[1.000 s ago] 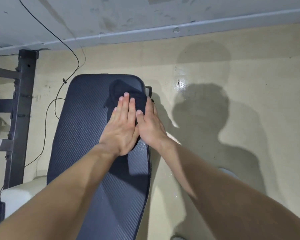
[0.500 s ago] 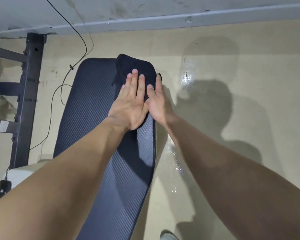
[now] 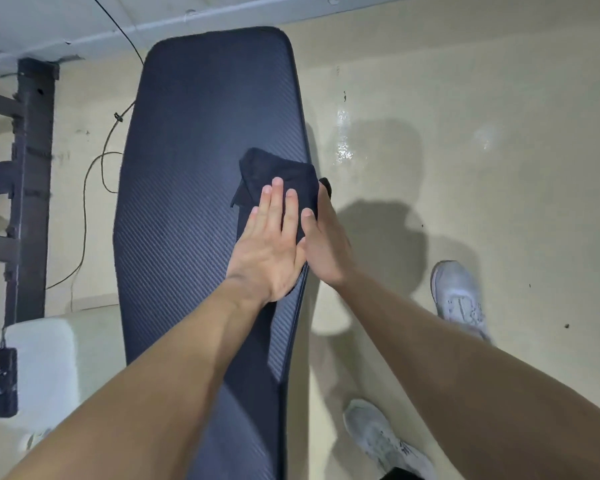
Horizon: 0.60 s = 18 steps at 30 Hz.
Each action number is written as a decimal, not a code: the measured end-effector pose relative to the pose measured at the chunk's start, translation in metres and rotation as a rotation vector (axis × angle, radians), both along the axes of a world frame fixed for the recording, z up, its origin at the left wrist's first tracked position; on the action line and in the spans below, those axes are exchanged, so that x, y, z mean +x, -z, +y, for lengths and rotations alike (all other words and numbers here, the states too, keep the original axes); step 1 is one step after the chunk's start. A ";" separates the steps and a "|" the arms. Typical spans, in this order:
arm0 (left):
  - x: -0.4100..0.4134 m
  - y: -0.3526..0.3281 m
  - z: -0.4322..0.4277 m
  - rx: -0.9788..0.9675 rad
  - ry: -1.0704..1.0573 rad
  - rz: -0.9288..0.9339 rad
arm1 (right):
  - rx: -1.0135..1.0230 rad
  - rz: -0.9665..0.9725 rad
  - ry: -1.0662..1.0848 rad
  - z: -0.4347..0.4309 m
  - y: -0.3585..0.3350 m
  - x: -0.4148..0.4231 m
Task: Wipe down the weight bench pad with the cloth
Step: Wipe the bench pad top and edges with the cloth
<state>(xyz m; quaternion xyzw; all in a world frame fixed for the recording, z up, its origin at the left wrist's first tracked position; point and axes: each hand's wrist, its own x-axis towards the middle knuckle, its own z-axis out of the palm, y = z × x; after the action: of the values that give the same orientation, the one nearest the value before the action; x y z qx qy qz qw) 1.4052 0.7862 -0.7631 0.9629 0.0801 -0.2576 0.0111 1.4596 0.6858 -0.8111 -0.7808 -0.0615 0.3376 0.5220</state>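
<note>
Cloth (image 3: 278, 169), dark and folded, on the right edge of the bench pad (image 3: 194, 161), about midway along, seen from the head camera. Left hand (image 3: 269, 252) flat on top, fingers (image 3: 274, 202) straight and close together, pressing down. Right hand (image 3: 326, 245) touching it, against the pad's edge, thumb on the cloth, fingers straight along the side. White shoes (image 3: 458, 292) on the floor to the right.

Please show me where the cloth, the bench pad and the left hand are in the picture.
cloth (image 3: 274, 166): head view, on its uncovered far part.
bench pad (image 3: 187, 150): head view, on the bare textured top.
left hand (image 3: 269, 252): head view, on the back of the hand.
</note>
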 end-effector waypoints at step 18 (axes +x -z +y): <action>-0.066 -0.005 0.000 -0.009 0.172 0.061 | 0.003 0.206 0.105 -0.010 -0.010 -0.080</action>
<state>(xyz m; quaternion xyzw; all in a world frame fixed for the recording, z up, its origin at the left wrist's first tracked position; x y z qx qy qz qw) 1.3395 0.7862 -0.7585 0.9579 -0.0039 -0.2870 -0.0092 1.3796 0.6756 -0.8015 -0.7432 0.0329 0.3884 0.5438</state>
